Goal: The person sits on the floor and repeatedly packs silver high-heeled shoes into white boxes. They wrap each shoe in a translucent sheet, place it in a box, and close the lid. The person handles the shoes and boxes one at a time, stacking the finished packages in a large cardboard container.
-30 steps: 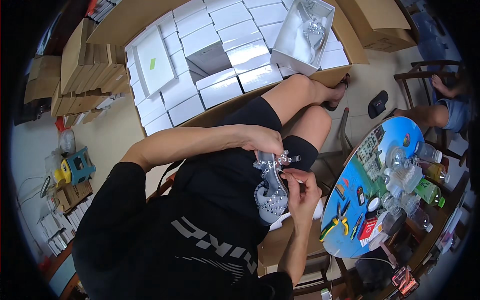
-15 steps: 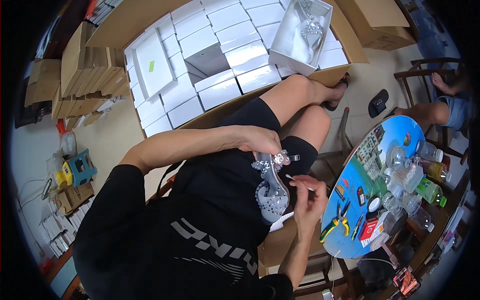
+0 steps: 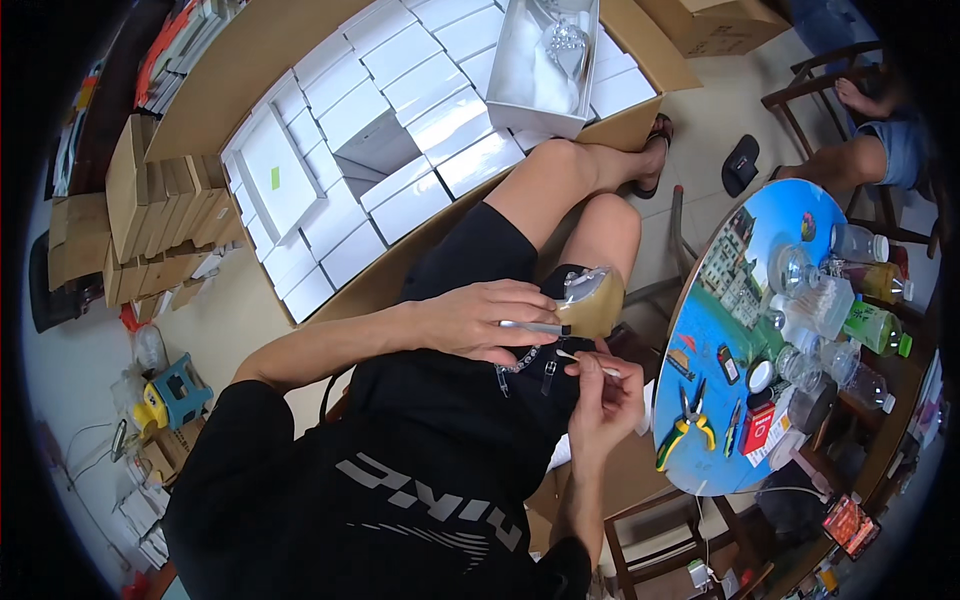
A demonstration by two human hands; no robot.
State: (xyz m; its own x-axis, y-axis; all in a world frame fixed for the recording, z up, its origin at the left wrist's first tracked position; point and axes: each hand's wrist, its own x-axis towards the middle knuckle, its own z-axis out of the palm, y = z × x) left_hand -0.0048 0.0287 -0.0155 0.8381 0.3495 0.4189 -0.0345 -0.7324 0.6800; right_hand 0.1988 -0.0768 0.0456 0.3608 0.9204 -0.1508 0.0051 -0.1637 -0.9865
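Observation:
My left hand [image 3: 480,315] is closed around a clear, studded high-heeled sandal [image 3: 592,303] above my lap. The sandal lies turned, with its tan sole facing up and its buckled strap hanging below my fingers. Between the thumb and fingers of my right hand [image 3: 608,395] is a white cotton swab [image 3: 590,364]. Its tip points at the sandal's strap, close to it; I cannot tell whether they touch. A matching sandal [image 3: 567,50] rests on white padding in an open white shoebox [image 3: 540,122] at the far side.
A large carton [image 3: 668,62] packed with white shoeboxes stands in front of my knees, an upturned lid [image 3: 280,178] on top. At right, a round blue table [image 3: 690,350] bears pliers [image 3: 686,425], a red pack [image 3: 757,428] and several plastic bottles. Another person's leg [image 3: 835,165] shows beyond.
My left hand has turned the sandal over, so its sole now shows instead of its studded upper. My right hand still pinches the swab. The whole view has shifted slightly.

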